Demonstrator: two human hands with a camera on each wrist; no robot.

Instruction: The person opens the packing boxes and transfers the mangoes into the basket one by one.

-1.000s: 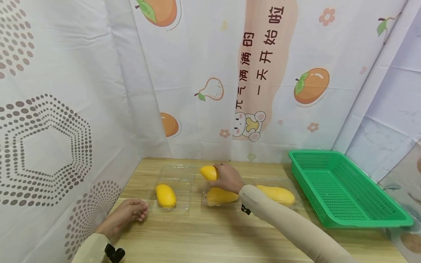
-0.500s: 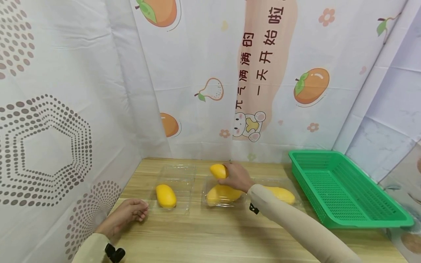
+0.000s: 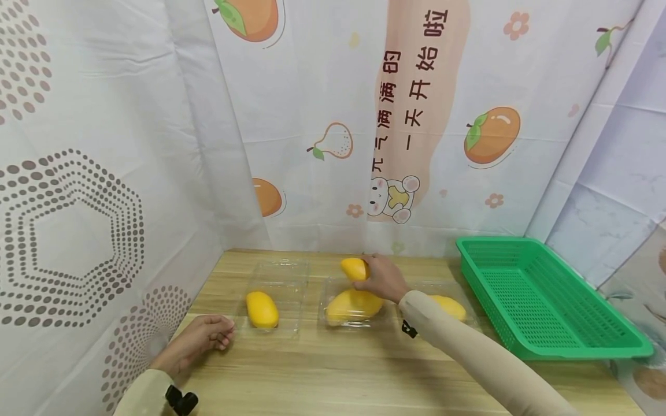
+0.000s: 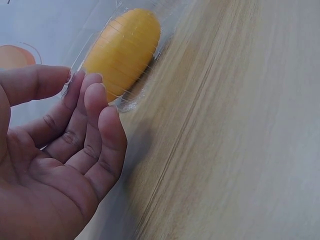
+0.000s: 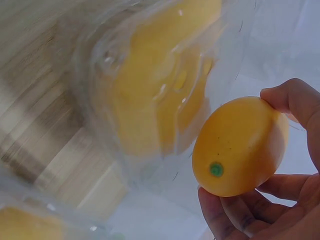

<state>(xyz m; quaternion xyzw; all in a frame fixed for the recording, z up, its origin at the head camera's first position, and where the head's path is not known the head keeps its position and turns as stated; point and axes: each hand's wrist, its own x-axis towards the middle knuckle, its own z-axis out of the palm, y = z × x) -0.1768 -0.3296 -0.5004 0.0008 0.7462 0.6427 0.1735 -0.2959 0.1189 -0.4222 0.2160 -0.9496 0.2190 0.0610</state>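
Observation:
My right hand (image 3: 384, 278) holds a yellow mango (image 3: 355, 269) just above the back of the middle clear plastic box (image 3: 359, 327). In the right wrist view, the thumb and fingertips pinch the mango (image 5: 240, 145), its green stem spot showing. Inside the middle box lies another mango (image 3: 354, 309), partly behind the clear plastic. My left hand (image 3: 205, 335) holds nothing, its fingers loosely curled near the table's left edge. Close to those fingers (image 4: 112, 132) is the left clear box (image 3: 291, 315), with one mango (image 3: 262, 309) in it.
At the right, a third clear box (image 3: 470, 292) contains yellow fruit (image 3: 448, 306), partly hidden by my right sleeve. A green perforated basket (image 3: 583, 351) stands at the far right. Printed curtains (image 3: 312, 86) enclose the back and sides of the wooden table (image 3: 312, 375).
My right hand has shifted to the right with the mango, from the left side of the middle box to over its back. The left hand stays in place.

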